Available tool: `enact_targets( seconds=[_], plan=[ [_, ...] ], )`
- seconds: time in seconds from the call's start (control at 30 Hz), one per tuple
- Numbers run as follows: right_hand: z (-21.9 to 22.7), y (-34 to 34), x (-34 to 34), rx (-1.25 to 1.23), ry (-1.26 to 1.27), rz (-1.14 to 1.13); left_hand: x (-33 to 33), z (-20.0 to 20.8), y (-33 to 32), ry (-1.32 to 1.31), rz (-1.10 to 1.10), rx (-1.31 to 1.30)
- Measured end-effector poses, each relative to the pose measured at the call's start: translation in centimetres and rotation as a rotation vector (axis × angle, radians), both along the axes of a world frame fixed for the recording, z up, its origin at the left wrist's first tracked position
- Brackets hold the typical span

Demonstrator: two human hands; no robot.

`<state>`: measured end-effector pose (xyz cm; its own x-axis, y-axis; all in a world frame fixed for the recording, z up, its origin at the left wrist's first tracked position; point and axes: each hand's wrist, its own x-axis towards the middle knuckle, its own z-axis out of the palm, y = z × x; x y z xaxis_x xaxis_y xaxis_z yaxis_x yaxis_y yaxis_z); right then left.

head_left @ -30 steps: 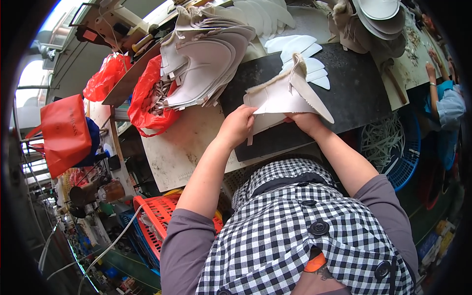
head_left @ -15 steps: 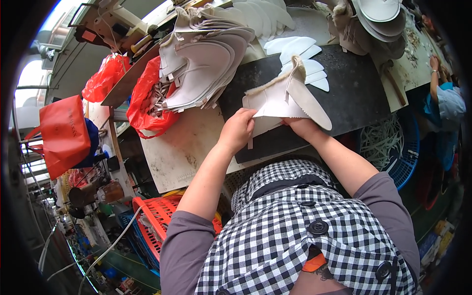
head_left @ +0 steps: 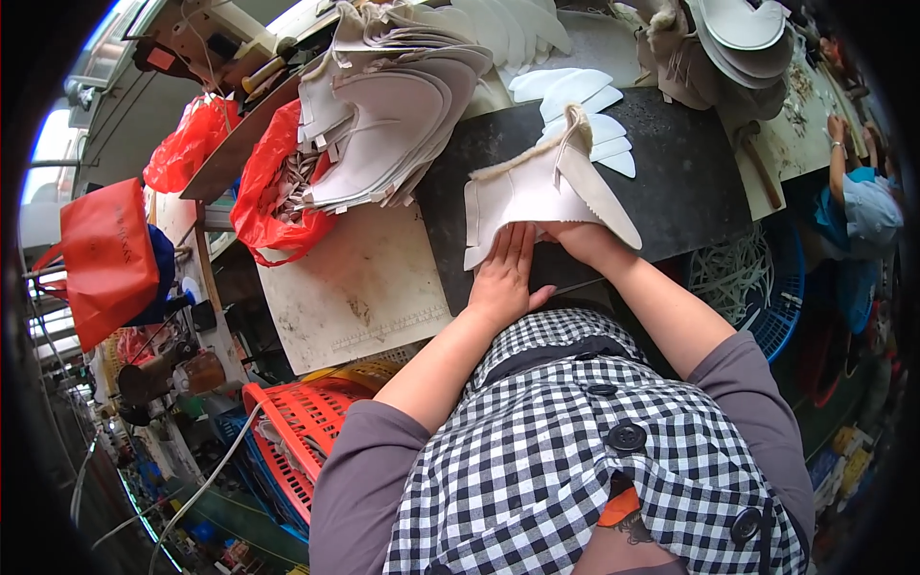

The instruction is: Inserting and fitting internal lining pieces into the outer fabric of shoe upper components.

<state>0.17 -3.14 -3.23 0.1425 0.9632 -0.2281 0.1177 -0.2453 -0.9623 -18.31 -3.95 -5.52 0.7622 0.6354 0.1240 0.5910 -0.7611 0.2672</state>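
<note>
While pressed flat, cream upper piece [head_left: 537, 196]: lies on the dark mat [head_left: 690, 182].
Left hand [head_left: 503, 278]: fingers together, flat on it.
Right hand [head_left: 575, 238]: fingers hidden beneath, cannot tell.
Risk: folded flap may spring back, shifting alignment.

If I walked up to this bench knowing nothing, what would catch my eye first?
Probably the pale cut shoe piece with a fuzzy lining, pressed flat on the black mat by the left hand, with the right hand at its lower edge. Next, the big fanned stack of similar pale pieces up left, beside two bright red plastic bags. A red basket sits low on the left.
</note>
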Motion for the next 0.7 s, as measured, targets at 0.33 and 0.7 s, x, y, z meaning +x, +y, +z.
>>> enact_targets(
  seconds=[0.33, 0.7],
  plan=[
    [-1.9, -1.4, 3.4, 0.484, -0.595, -0.013, -0.7, 0.1, 0.0, 0.056, -0.011, -0.146],
    [-0.9, -0.7, 4.8, 0.193, -1.019, 0.278, 0.5, 1.5, 1.2, 0.140, -0.045, 0.014]
  ],
)
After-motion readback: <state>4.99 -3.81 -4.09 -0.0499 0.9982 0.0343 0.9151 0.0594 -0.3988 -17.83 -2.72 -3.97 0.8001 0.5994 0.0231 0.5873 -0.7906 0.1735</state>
